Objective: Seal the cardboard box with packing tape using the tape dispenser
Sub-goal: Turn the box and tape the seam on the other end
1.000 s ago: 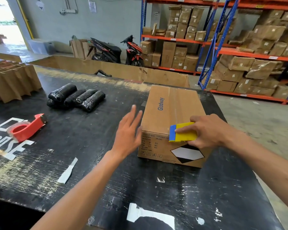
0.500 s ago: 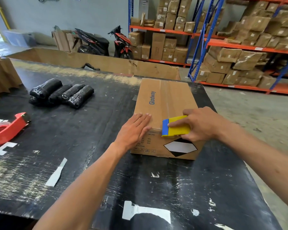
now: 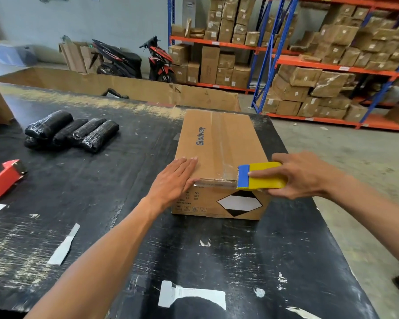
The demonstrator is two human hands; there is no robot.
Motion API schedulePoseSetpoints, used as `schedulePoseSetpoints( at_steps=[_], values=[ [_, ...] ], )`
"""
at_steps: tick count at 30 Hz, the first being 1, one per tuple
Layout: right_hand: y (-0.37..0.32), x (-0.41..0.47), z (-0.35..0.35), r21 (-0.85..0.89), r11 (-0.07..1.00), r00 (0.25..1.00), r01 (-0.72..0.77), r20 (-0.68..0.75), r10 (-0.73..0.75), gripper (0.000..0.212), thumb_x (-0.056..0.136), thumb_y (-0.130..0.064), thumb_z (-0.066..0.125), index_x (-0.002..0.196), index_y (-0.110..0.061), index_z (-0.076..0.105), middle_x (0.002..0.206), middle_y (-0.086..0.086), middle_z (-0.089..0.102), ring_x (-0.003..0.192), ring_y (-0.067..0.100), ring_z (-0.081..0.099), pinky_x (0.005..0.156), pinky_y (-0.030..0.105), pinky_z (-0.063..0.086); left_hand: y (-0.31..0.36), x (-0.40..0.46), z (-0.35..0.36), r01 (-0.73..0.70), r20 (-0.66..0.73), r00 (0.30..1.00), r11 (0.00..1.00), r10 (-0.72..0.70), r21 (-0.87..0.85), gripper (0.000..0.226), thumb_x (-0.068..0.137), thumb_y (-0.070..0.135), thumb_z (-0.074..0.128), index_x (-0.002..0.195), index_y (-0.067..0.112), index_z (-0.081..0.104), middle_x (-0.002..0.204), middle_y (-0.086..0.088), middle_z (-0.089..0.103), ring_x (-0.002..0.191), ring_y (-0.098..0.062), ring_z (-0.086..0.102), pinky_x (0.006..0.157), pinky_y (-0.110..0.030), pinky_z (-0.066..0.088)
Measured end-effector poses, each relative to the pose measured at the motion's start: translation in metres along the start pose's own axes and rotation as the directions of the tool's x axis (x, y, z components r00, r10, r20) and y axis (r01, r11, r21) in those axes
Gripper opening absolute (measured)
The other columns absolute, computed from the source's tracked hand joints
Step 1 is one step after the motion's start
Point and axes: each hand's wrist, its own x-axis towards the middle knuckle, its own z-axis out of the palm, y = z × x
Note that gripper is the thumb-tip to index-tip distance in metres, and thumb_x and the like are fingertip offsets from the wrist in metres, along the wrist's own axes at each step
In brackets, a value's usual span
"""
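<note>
A brown cardboard box (image 3: 219, 143) printed "Glodway" lies on the black table (image 3: 101, 203), a clear tape strip running along its top seam. My left hand (image 3: 174, 180) rests flat on the box's near left top corner. My right hand (image 3: 302, 173) grips a yellow and blue tape dispenser (image 3: 260, 175) at the box's near right top edge. A band of clear tape (image 3: 217, 181) stretches along the near top edge between my left hand and the dispenser.
A red tape dispenser (image 3: 2, 178) lies at the table's left edge. Several black wrapped rolls (image 3: 72, 132) sit at the back left. Paper scraps dot the table. The table's right edge drops to the floor; shelving with cartons and two motorbikes stand behind.
My left hand came down from the air onto the box's near left corner. My right hand drew the yellow dispenser rightward along the near top edge, laying tape.
</note>
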Motion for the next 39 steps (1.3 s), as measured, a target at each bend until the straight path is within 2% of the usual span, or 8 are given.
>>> schedulePoseSetpoints(
  at_steps=[3,6,11,14,19,25,32,39],
  values=[
    [-0.004,0.007,0.004,-0.053,0.998,0.999,-0.022,0.045,0.024,0.059,0.077,-0.072,0.032,0.134,-0.066,0.045,0.088,-0.005,0.054,0.066,0.016,0.054,0.050,0.024,0.024,-0.002,0.001,0.005,-0.047,0.031,0.998,0.998,0.045,0.037,0.067,0.104,0.050,0.017,0.145,0.003,0.044,0.142,-0.014,0.055,0.131,-0.033,0.052,0.113,-0.045,0.035],
    [-0.006,0.012,0.000,-0.077,0.996,0.992,-0.036,0.116,0.045,0.051,0.085,-0.066,0.047,0.136,-0.069,0.038,0.093,-0.006,0.052,0.082,0.018,0.060,0.059,0.028,0.033,-0.008,0.002,0.004,-0.106,0.070,0.993,0.989,0.099,0.107,0.068,0.104,0.051,0.017,0.148,0.004,0.038,0.144,-0.015,0.052,0.133,-0.033,0.049,0.114,-0.046,0.036],
    [-0.010,0.009,0.000,-0.045,0.997,0.992,-0.063,0.104,0.067,0.051,0.086,-0.062,0.054,0.135,-0.067,0.042,0.089,-0.008,0.044,0.080,0.017,0.057,0.057,0.027,0.028,0.001,0.009,-0.008,-0.145,0.077,0.988,0.975,0.133,0.171,0.073,0.101,0.058,0.020,0.155,0.008,0.021,0.152,-0.016,0.042,0.140,-0.030,0.039,0.119,-0.047,0.023],
    [-0.008,0.010,0.002,-0.035,0.998,0.993,-0.060,0.099,0.063,0.051,0.086,-0.062,0.054,0.135,-0.067,0.042,0.088,-0.007,0.044,0.074,0.014,0.049,0.057,0.026,0.028,0.015,0.032,-0.015,-0.271,0.094,0.962,0.947,0.258,0.172,0.072,0.102,0.055,0.022,0.156,0.007,0.016,0.160,-0.016,0.022,0.149,-0.029,0.019,0.122,-0.047,0.013],
    [-0.007,0.011,0.003,-0.028,0.998,0.993,-0.064,0.100,0.066,0.051,0.084,-0.063,0.054,0.134,-0.067,0.043,0.087,-0.009,0.042,0.080,0.017,0.057,0.062,0.028,0.031,0.037,0.065,-0.001,-0.452,0.306,0.861,0.887,0.406,0.093,0.069,0.102,0.054,0.011,0.156,0.011,0.003,0.164,-0.007,0.003,0.151,-0.017,0.001,0.123,-0.036,-0.001],
    [-0.006,0.013,0.003,-0.042,0.998,0.994,-0.056,0.096,0.060,0.052,0.086,-0.062,0.055,0.136,-0.064,0.043,0.087,-0.008,0.043,0.074,0.013,0.043,0.061,0.029,0.030,0.038,0.067,-0.001,-0.421,0.384,0.846,0.906,0.370,0.054,0.077,0.094,0.059,0.003,0.156,0.013,0.005,0.164,-0.005,0.007,0.151,-0.015,0.006,0.123,-0.033,0.005],
    [-0.005,0.013,0.004,-0.045,0.998,0.994,-0.038,0.097,0.042,0.053,0.086,-0.062,0.055,0.137,-0.063,0.043,0.087,-0.007,0.045,0.071,0.014,0.043,0.061,0.029,0.030,0.045,0.065,0.003,-0.360,0.354,0.875,0.933,0.331,0.018,0.072,0.099,0.059,0.013,0.157,0.018,0.001,0.164,-0.007,0.013,0.150,-0.023,0.015,0.123,-0.040,0.013],
    [0.012,-0.008,0.005,-0.035,0.999,0.995,0.003,0.095,0.000,0.058,0.084,-0.060,0.049,0.141,-0.063,0.039,0.090,-0.003,0.048,0.071,0.018,0.051,0.057,0.029,0.036,0.043,0.065,-0.002,-0.357,0.331,0.879,0.934,0.344,-0.023,0.067,0.101,0.054,0.024,0.157,0.021,0.007,0.164,-0.004,0.015,0.149,-0.023,0.018,0.120,-0.031,0.006]
  ],
)
